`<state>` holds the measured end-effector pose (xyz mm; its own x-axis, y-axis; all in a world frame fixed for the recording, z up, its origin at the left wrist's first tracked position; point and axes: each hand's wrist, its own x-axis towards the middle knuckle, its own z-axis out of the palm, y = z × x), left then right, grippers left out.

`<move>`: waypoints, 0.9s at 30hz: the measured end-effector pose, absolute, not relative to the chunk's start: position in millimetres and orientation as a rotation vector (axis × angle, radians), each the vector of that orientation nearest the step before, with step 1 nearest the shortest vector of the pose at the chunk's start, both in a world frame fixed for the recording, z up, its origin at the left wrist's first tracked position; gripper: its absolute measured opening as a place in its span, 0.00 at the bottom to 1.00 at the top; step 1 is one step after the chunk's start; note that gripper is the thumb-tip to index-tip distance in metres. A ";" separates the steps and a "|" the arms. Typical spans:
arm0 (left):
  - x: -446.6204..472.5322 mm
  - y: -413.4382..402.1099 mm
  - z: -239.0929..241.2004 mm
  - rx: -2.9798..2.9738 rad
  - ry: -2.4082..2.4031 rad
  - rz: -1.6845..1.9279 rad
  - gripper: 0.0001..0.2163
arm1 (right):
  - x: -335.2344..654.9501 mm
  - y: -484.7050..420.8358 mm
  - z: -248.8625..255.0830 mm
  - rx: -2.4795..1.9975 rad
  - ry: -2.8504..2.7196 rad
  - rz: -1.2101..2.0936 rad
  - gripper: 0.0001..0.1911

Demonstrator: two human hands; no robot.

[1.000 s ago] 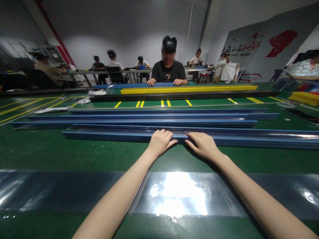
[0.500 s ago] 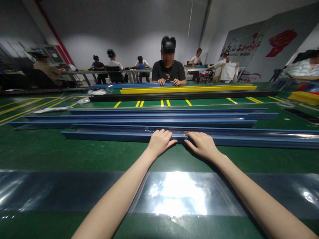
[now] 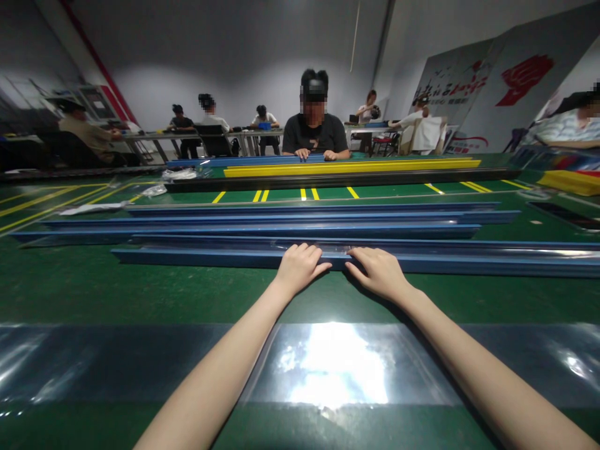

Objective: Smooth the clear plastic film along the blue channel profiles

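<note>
A long blue rail [image 3: 187, 257] in a clear plastic sleeve lies across the green table [image 3: 94, 287], nearest of several blue rails. My left hand [image 3: 299, 267] and my right hand [image 3: 379, 271] rest side by side on its near edge at the middle. On both hands the fingers curl over the rail's top and the thumbs press its front face. A strip of clear plastic film [image 3: 328, 362] lies flat under my forearms near the table's front edge.
More blue rails [image 3: 262, 220] lie parallel just beyond. A yellow rail [image 3: 351, 167] and a black rail [image 3: 337, 180] lie farther back, where a person in a dark shirt [image 3: 315, 132] sits opposite. Other people work at tables behind.
Both hands stay on the blue rail. The view has shifted very slightly; nothing else has visibly moved.
</note>
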<state>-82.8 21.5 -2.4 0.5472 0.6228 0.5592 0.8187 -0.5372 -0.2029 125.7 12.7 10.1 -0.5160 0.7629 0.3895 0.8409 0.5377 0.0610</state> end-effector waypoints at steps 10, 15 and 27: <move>-82.6 21.6 -3.1 -2.329 -1.163 -0.604 0.17 | 125.6 13.0 9.7 -1.337 -2.465 -0.346 0.16; -82.6 21.7 -3.4 -2.334 -1.167 -0.612 0.16 | 125.5 12.9 9.9 -1.343 -2.469 -0.347 0.16; -82.6 21.9 -3.1 -2.335 -1.169 -0.606 0.16 | 125.5 13.0 9.6 -1.323 -2.460 -0.363 0.16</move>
<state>-82.6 21.9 -3.1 0.5427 0.6194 0.5673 0.8206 -0.5351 -0.2007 125.5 13.0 9.6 -0.5180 0.7577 0.3968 0.8400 0.5382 0.0690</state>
